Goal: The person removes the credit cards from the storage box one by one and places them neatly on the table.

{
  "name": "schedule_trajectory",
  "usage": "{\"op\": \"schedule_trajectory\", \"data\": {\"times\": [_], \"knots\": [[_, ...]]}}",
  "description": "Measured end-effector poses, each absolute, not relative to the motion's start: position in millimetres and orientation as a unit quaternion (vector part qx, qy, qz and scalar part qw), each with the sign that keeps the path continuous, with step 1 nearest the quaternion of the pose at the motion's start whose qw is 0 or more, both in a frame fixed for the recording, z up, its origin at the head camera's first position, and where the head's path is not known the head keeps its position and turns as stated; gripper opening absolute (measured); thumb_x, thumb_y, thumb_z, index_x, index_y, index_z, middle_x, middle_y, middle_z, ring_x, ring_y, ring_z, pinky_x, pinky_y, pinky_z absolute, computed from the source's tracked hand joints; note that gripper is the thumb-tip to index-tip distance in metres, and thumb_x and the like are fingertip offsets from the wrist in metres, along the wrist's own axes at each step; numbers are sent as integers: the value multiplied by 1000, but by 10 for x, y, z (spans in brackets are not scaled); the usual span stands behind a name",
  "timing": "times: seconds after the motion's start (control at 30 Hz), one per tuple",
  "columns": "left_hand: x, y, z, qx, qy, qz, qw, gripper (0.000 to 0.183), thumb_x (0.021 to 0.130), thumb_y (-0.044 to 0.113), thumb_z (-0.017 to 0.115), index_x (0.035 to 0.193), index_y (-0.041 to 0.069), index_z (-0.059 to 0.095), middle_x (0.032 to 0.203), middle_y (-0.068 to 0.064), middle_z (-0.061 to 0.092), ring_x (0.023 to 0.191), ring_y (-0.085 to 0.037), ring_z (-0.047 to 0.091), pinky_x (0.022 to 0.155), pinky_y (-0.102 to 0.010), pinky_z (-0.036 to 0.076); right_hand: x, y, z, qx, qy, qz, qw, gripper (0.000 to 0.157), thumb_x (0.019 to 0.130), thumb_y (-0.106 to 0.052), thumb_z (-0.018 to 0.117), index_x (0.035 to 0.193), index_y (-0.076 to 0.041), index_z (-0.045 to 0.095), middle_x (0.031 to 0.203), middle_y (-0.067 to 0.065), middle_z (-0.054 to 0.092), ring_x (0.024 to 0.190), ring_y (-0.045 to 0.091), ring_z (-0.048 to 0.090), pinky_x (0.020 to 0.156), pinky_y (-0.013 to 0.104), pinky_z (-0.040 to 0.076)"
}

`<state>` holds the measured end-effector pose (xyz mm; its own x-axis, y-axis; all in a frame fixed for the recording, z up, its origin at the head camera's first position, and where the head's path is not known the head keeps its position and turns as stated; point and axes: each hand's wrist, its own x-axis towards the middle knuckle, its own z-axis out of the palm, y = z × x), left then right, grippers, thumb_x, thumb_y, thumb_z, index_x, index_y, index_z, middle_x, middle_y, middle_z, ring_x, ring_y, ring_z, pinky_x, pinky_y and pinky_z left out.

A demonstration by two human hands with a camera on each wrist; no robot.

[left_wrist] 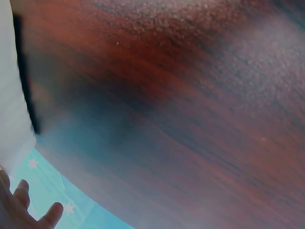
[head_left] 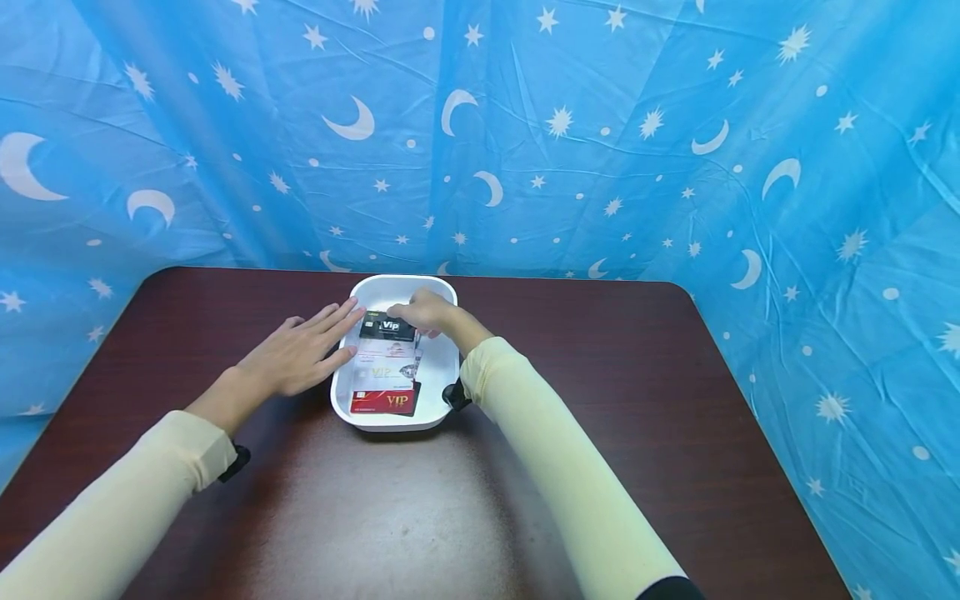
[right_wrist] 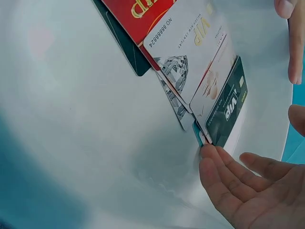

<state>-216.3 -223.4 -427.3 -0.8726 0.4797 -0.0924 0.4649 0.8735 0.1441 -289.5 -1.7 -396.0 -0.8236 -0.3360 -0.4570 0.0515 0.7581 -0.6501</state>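
Note:
A white tray (head_left: 433, 407) holds an overlapping column of cards. At its far end lies a black VIP card (head_left: 385, 327), with white cards (head_left: 382, 369) below it and a red VIP card (head_left: 381, 402) nearest me. My right hand (head_left: 429, 312) reaches over the tray's far right part. In the right wrist view its fingertips (right_wrist: 208, 151) are right at the black card's corner, the fingers only loosely bent. My left hand (head_left: 296, 354) has its fingers spread and straight, their tips at the tray's left rim, near the black card.
The tray stands toward the far edge of a dark brown wooden table (head_left: 600, 400). Behind it hangs a blue curtain (head_left: 510, 142) with white moons and stars. A dark green card (right_wrist: 125, 45) sticks out from under the red one.

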Motion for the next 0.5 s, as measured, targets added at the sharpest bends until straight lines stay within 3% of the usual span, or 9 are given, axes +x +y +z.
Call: {"op": "schedule_trajectory", "data": {"times": [0.1,0.27,0.5], "knots": [[-2157,-2240,-4263,244,967,53,58,71,103,46,43,160,12,19,164,-18,18,148,-42,22,109,-71,24,-2900,-35,-3966,-77,889,-346,290,44,101,-38,54,113,4,60,86,9,52,97,31,59,92,45,54],[-2148,-2227,-4258,242,967,57,60,70,103,46,43,159,11,20,164,-18,18,148,-42,21,109,-71,23,-2899,-58,-3975,-64,886,-352,293,49,101,-38,54,127,2,57,110,12,59,104,30,60,91,47,54],[-2150,-2214,-4265,241,967,59,57,69,103,45,42,160,12,19,164,-17,17,148,-40,22,109,-71,24,-2897,-76,-3990,-42,884,-364,291,56,101,-39,55,141,-1,49,132,14,57,109,31,61,93,48,53]]}}
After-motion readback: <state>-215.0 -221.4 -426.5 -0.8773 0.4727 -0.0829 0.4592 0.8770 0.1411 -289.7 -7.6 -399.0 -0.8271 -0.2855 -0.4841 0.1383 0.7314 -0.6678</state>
